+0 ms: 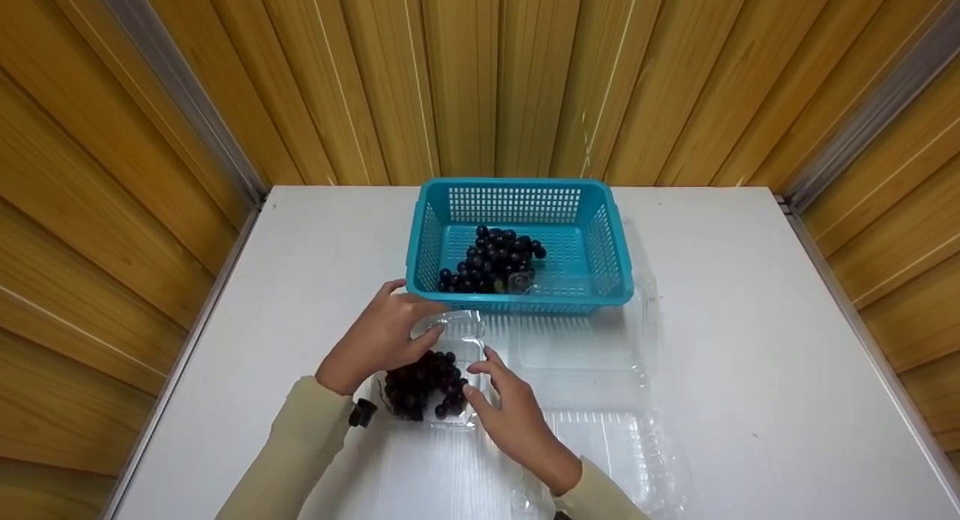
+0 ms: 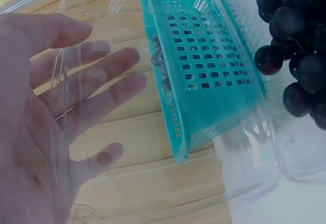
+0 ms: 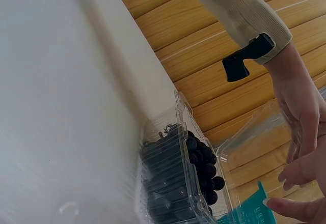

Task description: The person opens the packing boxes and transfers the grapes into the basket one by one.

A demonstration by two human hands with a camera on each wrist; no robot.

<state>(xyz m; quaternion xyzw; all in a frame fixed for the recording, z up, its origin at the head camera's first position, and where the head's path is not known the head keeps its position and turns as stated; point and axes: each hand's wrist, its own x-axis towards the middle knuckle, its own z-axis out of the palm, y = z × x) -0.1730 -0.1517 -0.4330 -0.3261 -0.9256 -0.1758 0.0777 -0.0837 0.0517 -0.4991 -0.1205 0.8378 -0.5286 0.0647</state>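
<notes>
A clear plastic clamshell box (image 1: 459,424) stands on the table with a bunch of dark grapes (image 1: 420,385) inside. Its lid (image 2: 153,183) is raised and tilted on the side toward the basket. My left hand (image 1: 386,332) is at that lid, fingers spread and fairly straight; in the left wrist view they show through the clear plastic. My right hand (image 1: 514,407) is by the right side of the box, thumb and forefinger apart at its rim, nothing held between them. From the right wrist, the grapes show through the box's ribbed wall.
Behind the box sits a teal mesh basket (image 1: 517,299) with more dark grapes (image 1: 495,257) in it. To the right lies another open clear clamshell (image 1: 600,452), its far part overlapping the basket's front in the head view. Wood-look panels (image 1: 532,77) enclose the white table (image 1: 750,317).
</notes>
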